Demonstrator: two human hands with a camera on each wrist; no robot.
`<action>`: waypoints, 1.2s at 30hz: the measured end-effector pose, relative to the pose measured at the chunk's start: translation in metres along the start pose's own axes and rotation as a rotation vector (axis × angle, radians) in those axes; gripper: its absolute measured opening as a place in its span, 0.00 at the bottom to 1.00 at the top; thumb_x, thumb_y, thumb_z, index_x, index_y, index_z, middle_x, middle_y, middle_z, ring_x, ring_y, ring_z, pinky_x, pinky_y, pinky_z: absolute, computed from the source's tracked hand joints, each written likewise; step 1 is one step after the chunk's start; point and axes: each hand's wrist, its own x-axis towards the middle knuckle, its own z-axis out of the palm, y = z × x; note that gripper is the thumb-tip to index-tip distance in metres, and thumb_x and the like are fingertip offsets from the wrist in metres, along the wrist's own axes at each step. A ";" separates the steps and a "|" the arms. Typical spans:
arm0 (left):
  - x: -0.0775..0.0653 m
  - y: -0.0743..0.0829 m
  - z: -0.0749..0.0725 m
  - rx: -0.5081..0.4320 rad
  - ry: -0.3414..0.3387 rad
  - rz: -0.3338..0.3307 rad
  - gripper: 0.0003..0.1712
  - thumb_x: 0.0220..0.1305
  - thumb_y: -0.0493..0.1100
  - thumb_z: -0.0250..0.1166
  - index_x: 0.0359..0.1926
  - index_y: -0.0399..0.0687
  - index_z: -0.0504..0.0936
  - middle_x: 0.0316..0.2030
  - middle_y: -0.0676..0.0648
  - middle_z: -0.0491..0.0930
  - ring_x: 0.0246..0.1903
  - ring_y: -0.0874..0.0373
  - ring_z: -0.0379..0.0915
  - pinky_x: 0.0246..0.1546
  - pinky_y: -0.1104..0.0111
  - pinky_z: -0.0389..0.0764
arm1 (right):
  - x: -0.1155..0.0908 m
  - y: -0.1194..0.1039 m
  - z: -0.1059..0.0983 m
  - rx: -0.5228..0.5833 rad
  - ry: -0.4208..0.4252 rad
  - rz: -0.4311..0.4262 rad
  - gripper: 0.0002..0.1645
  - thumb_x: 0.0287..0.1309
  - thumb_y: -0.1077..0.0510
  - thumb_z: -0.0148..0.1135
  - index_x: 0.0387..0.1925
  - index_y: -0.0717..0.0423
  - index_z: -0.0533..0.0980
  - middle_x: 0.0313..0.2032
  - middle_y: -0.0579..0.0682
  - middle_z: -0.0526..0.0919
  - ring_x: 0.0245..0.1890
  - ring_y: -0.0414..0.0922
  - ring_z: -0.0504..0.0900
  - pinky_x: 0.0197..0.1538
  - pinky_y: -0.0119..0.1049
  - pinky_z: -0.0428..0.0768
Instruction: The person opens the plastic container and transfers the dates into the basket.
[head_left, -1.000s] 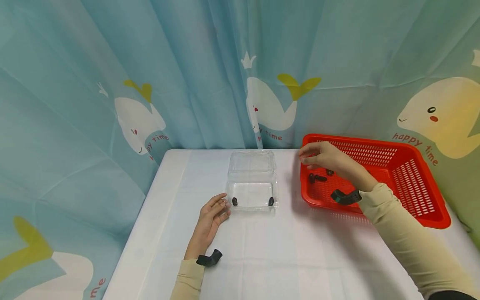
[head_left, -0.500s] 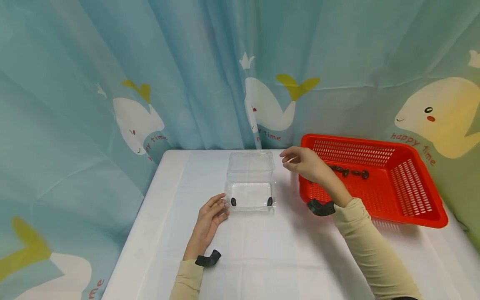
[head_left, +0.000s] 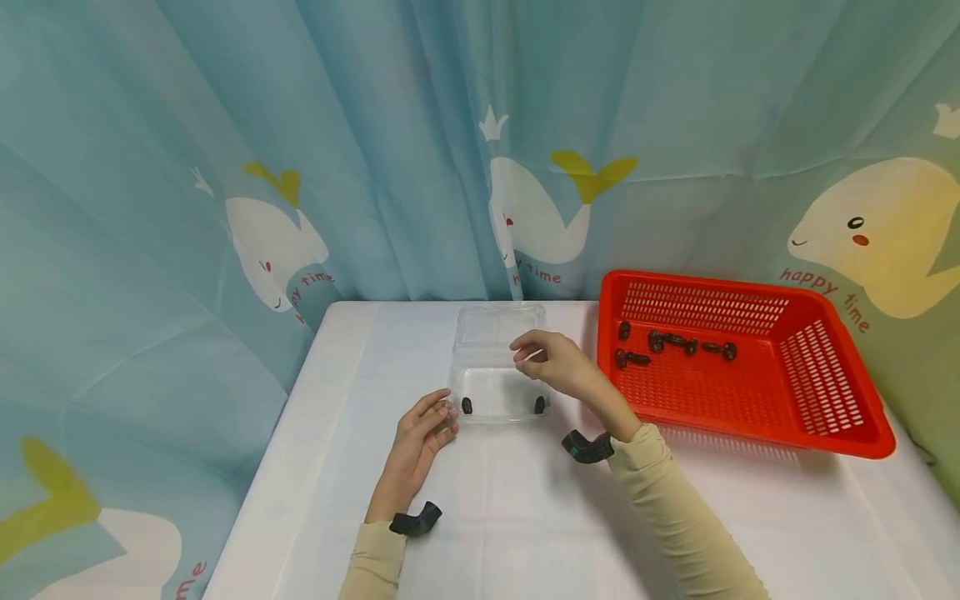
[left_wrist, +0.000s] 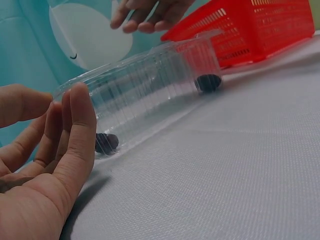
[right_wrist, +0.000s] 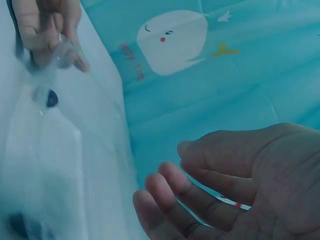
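An open clear plastic clamshell box (head_left: 501, 392) stands on the table, its lid (head_left: 501, 323) folded back. Two dark, oval pieces that look like dates lie in its near corners, one date (head_left: 467, 406) left and another date (head_left: 540, 405) right. My left hand (head_left: 420, 437) pinches the box's left rim between thumb and fingers, plainly in the left wrist view. Over the box's right part hovers my right hand (head_left: 558, 367), fingers loosely bent. Thumb and index finger (right_wrist: 220, 150) come close together in the right wrist view; I see nothing between them.
A red perforated basket (head_left: 750, 408) stands at the right with several dark dates (head_left: 675, 340) toward its back left. Behind the table's far edge hangs a blue curtain (head_left: 420, 167) with whale prints. The white-covered table (head_left: 480, 517) spreads in front of the box.
My right hand has moved left from over the basket to above the box, uncovering the dates in the basket. The left hand stays at the box's left rim.
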 end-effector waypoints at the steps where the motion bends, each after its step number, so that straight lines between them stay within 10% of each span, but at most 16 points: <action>1: 0.000 0.000 0.000 0.001 0.001 0.000 0.25 0.77 0.34 0.56 0.71 0.35 0.67 0.43 0.52 0.78 0.45 0.62 0.79 0.48 0.71 0.85 | 0.001 0.001 0.004 0.007 -0.002 0.002 0.16 0.68 0.62 0.64 0.55 0.60 0.82 0.45 0.57 0.87 0.45 0.51 0.87 0.49 0.41 0.87; 36: 0.000 0.001 0.002 0.013 0.001 -0.002 0.25 0.77 0.33 0.56 0.71 0.35 0.67 0.45 0.52 0.78 0.45 0.62 0.79 0.48 0.72 0.85 | 0.018 0.001 0.102 -0.132 -0.087 0.052 0.16 0.67 0.60 0.67 0.53 0.64 0.81 0.43 0.60 0.88 0.42 0.52 0.86 0.46 0.44 0.85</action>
